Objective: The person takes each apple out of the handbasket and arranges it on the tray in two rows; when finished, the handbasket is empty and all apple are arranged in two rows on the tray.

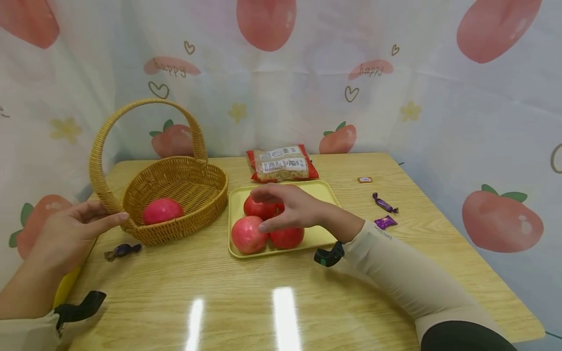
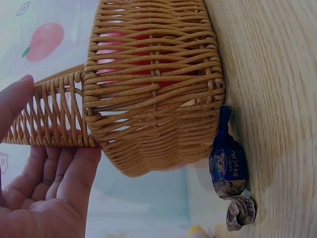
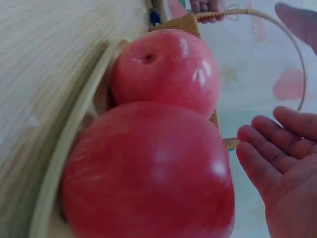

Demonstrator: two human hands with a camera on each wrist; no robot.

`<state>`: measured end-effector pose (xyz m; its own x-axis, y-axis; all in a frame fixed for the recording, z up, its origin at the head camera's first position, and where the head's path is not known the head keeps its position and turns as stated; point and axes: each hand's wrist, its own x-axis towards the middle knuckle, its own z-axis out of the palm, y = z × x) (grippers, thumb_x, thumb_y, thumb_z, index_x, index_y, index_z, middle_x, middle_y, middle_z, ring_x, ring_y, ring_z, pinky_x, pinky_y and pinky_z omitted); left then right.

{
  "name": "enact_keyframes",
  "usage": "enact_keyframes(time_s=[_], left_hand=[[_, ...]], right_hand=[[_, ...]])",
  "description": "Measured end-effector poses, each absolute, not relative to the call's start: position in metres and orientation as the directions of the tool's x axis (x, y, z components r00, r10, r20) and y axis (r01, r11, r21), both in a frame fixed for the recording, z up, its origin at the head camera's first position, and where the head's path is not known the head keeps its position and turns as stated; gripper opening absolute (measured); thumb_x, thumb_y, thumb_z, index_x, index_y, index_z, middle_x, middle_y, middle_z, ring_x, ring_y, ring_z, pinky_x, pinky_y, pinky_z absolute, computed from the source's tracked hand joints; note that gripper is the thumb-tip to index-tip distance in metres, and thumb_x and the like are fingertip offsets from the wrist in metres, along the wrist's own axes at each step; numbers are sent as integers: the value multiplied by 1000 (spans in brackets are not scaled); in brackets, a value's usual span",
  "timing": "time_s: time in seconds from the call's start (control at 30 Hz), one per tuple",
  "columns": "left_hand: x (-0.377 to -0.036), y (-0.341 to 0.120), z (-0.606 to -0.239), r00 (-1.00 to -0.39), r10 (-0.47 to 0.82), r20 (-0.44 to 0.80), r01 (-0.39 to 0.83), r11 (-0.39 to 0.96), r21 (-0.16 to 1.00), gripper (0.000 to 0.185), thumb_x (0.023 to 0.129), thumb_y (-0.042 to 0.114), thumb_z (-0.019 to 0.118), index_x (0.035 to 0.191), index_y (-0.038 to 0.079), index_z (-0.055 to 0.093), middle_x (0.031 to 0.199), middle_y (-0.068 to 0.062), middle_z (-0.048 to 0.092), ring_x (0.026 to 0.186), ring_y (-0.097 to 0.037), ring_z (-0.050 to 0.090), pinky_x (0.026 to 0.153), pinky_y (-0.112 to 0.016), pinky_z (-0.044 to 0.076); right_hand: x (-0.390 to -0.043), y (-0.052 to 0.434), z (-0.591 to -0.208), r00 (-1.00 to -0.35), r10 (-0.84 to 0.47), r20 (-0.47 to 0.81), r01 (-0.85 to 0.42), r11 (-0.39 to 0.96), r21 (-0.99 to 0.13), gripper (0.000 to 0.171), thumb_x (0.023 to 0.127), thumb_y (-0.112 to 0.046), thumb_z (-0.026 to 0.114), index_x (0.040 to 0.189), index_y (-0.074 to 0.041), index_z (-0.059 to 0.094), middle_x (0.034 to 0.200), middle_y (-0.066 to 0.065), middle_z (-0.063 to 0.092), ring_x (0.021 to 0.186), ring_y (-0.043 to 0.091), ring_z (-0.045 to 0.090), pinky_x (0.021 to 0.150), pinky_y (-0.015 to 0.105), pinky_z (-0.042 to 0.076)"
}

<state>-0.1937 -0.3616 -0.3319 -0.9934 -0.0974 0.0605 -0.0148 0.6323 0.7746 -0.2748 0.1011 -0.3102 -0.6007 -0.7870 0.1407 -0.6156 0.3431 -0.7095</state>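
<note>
A wicker basket (image 1: pixel 175 229) with a tall hooped handle stands on the table at the left, one pink-red apple (image 1: pixel 163 210) inside. My left hand (image 1: pixel 72 231) holds the lower left end of the handle; in the left wrist view the thumb lies on one side and the fingers on the other. My right hand (image 1: pixel 294 207) hovers over a yellow tray (image 1: pixel 318 239) of several red apples, fingers spread and nothing held. The thumb overlaps the front-left apple (image 1: pixel 249 235) in the head view. In the right wrist view another apple (image 3: pixel 153 168) is nearest, below the palm.
A dark blue wrapped candy (image 2: pixel 229 166) lies beside the basket. Behind the tray are red-ended food packets (image 1: pixel 283 163). At the right lie a small orange-edged candy (image 1: pixel 365 180) and two purple candies (image 1: pixel 385 203). A printed curtain (image 1: pixel 298 112) hangs along the table's back.
</note>
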Motion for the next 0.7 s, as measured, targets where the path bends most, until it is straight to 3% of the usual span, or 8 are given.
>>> enact_keyframes(time_s=[0.1, 0.37, 0.57, 0.7], left_hand=[[-194, -362, -332, -993, -84, 79, 11, 612, 791, 49, 98, 43, 72, 132, 8, 64, 101, 32, 68, 108, 14, 46, 74, -6, 41], [-194, -362, -332, -992, -98, 81, 2, 620, 784, 51, 96, 44, 73, 130, 7, 66, 99, 31, 69, 106, 13, 45, 73, -6, 40], [-192, -361, -330, -992, -99, 76, -2, 624, 781, 53, 97, 45, 73, 132, 7, 64, 100, 31, 69, 102, 12, 49, 73, -7, 42], [-192, -361, -328, -993, -105, 62, -21, 645, 764, 54, 95, 49, 73, 131, 9, 65, 98, 30, 70, 102, 14, 48, 71, -7, 40]], right_hand=[[-276, 95, -306, -601, -792, 108, -607, 365, -706, 76, 85, -37, 84, 149, -12, 51, 148, 5, 59, 136, 19, 57, 115, 39, 46], [-285, 76, -302, -566, -822, 57, -575, 344, -742, 79, 86, -37, 82, 153, -12, 47, 150, -2, 56, 139, 20, 54, 116, 37, 44], [-291, 63, -298, -538, -841, 53, -569, 317, -759, 80, 87, -34, 83, 154, -11, 46, 150, 0, 55, 140, 21, 53, 118, 43, 42], [-293, 55, -295, -519, -853, 47, -585, 315, -748, 82, 87, -33, 83, 155, -7, 44, 152, 5, 54, 141, 21, 52, 118, 38, 42]])
